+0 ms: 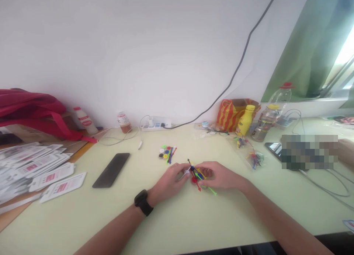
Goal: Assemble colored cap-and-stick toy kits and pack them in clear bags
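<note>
My left hand (pixel 173 179), with a dark watch (pixel 143 202) on its wrist, pinches at a small white plastic piece (pixel 187 172). Facing it, my right hand (pixel 218 175) has its thumb and fingers closed around a bunch of thin plastic arrows. Among them are a red arrow (pixel 198 186) and a bright green arrow (pixel 212 190), pointing out toward me. Round coloured pieces, one of them red (pixel 194 180), show under the bunch between my hands. Fingers partly cover the bunch. Beyond my left hand lies a small group of coloured discs (pixel 165 152) with several arrows (pixel 170 155) beside them.
A black phone (pixel 111 170) lies left; white cards (pixel 63 187) are heaped at far left. Plastic bags of coloured pieces (pixel 254 160) lie right, near a yellow bottle (pixel 245 120) and clear bottles (pixel 266 123). A power strip (pixel 156 124) sits by the wall. Another person's hand (pixel 345 150) is at far right.
</note>
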A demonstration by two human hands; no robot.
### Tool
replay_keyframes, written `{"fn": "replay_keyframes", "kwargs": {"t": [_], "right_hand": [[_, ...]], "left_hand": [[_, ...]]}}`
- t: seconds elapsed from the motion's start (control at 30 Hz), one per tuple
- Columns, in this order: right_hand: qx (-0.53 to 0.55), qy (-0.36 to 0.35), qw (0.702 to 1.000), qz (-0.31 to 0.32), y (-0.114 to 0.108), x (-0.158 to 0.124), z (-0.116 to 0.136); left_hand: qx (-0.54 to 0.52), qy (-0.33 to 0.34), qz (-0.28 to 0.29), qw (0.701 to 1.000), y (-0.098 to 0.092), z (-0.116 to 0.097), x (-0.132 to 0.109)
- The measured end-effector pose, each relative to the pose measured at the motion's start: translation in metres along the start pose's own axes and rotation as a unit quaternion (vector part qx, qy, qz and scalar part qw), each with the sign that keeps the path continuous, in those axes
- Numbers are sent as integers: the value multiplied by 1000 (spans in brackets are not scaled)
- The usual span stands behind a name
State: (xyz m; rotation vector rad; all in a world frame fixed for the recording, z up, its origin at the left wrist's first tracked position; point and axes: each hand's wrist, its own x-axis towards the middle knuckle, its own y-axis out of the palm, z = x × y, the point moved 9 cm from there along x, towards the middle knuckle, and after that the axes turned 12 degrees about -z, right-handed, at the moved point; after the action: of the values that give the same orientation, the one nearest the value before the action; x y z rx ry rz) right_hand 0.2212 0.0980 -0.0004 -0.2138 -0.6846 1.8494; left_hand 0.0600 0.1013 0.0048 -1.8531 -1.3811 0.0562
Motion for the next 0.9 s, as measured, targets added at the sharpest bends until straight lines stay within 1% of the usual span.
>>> {"fn": "replay_keyframes", "kwargs": {"t": [0.13, 0.33, 0.47, 0.6, 0.7, 0.8, 0.9], "right_hand": [[9, -14, 999, 29, 3, -3, 3], [14, -22, 997, 68, 9, -9, 0], [29, -22, 998, 51, 6, -5, 3], [32, -21, 999, -2, -1, 1, 3], [28, -15, 999, -32, -2, 3, 1], [29, -14, 999, -38, 1, 3, 2], [22, -30, 999, -29, 3, 1, 8]], "left_hand": [[-5, 12, 5, 1000, -1, -6, 0], [4, 48, 34, 998, -1, -19, -4], [2, 41, 41, 998, -2, -21, -5], [-2, 25, 44, 999, -2, -19, -6], [-1, 32, 44, 999, 0, -19, -4], [20, 42, 36, 998, 1, -18, -2], [52, 60, 17, 997, 1, -19, -1]]}}
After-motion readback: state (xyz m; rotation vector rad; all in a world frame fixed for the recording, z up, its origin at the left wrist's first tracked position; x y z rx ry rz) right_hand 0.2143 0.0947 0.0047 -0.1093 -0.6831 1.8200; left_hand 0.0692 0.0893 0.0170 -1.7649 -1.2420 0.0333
